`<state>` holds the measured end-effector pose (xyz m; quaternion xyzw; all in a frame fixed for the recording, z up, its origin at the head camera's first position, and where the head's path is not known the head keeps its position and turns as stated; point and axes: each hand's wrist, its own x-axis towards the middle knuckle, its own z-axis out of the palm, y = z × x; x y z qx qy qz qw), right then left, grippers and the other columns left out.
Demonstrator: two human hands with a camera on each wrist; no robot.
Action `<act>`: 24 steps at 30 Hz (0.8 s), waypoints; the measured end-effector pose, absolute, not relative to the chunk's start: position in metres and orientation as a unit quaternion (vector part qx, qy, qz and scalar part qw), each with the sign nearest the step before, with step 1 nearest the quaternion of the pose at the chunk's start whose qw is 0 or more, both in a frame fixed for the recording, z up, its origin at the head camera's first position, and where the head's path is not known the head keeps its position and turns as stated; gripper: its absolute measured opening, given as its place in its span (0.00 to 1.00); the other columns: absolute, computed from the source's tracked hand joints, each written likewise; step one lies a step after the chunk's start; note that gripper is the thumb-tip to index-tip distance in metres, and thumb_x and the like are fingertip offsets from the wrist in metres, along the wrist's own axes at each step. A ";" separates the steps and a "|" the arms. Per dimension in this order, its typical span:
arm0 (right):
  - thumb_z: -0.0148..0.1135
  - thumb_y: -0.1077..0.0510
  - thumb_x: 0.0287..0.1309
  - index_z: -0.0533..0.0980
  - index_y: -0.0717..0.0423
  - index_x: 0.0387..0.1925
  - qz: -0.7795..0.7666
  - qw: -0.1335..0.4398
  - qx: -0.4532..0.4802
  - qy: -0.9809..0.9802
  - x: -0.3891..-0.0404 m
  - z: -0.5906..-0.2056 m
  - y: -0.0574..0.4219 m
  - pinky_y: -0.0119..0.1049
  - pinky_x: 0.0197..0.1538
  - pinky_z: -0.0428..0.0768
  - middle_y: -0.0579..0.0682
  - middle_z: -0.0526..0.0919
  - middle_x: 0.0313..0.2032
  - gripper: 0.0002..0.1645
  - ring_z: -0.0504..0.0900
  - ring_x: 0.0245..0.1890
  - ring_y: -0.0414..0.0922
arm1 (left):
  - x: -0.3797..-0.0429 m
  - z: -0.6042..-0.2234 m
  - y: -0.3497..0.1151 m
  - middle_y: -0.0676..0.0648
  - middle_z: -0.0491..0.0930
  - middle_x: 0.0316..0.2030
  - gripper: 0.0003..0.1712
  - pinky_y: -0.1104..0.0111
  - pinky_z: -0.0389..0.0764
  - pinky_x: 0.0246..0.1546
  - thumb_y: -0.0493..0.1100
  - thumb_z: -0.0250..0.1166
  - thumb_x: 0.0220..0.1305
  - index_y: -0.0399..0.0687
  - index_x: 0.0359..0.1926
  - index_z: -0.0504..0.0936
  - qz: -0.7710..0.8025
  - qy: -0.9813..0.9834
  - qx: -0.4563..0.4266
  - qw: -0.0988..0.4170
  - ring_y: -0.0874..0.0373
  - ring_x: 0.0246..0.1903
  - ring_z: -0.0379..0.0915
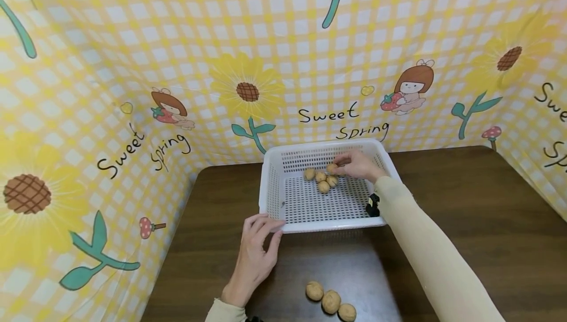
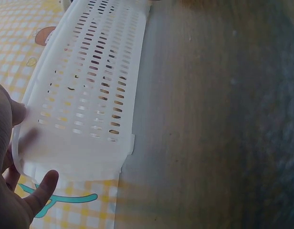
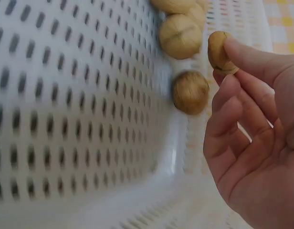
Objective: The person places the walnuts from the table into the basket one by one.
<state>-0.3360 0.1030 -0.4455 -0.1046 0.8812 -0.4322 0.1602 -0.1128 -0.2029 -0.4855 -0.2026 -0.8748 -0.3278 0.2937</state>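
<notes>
A white plastic basket (image 1: 332,225) with slotted walls stands on the table. My left hand (image 1: 257,250) grips its near left corner, with fingers over the rim and the thumb at the front side. In the left wrist view the thumb (image 2: 18,113) touches the rim. Inside the basket, my right hand (image 1: 358,165) pinches a walnut (image 3: 217,51) between thumb and fingertips, near the back wall. Several walnuts (image 1: 321,177) lie clustered on the basket floor beside it; one walnut (image 3: 190,92) sits just below the held one in the right wrist view.
Three more walnuts (image 1: 331,302) lie in a slanting row on the dark wooden table (image 1: 212,243), in front of the basket. A yellow checked cloth (image 1: 301,56) with printed flowers hangs behind and to both sides. A black wrist strap (image 1: 373,205) is at my right sleeve.
</notes>
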 end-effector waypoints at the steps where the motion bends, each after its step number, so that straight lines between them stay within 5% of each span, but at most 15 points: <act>1: 0.71 0.50 0.69 0.80 0.55 0.66 -0.428 0.162 -0.104 0.883 -0.336 -0.447 0.102 0.43 0.51 0.86 0.59 0.83 0.65 0.28 0.84 0.55 0.54 | -0.112 -0.486 -0.203 0.50 0.88 0.46 0.11 0.53 0.71 0.66 0.37 0.69 0.69 0.53 0.50 0.90 -0.327 -0.875 -0.202 0.293 0.45 0.61 0.74; 13: 0.70 0.50 0.70 0.79 0.55 0.67 -0.417 0.165 -0.104 0.888 -0.337 -0.450 0.096 0.47 0.58 0.86 0.60 0.81 0.67 0.28 0.83 0.62 0.55 | -0.112 -0.486 -0.204 0.51 0.87 0.45 0.11 0.54 0.70 0.66 0.37 0.70 0.69 0.53 0.49 0.90 -0.325 -0.873 -0.206 0.299 0.44 0.61 0.75; 24: 0.69 0.49 0.71 0.79 0.56 0.68 -0.405 0.163 -0.113 0.892 -0.338 -0.452 0.096 0.42 0.53 0.87 0.60 0.82 0.66 0.28 0.84 0.58 0.53 | -0.111 -0.488 -0.204 0.51 0.87 0.46 0.12 0.54 0.70 0.66 0.36 0.71 0.68 0.53 0.50 0.90 -0.327 -0.876 -0.200 0.292 0.46 0.61 0.74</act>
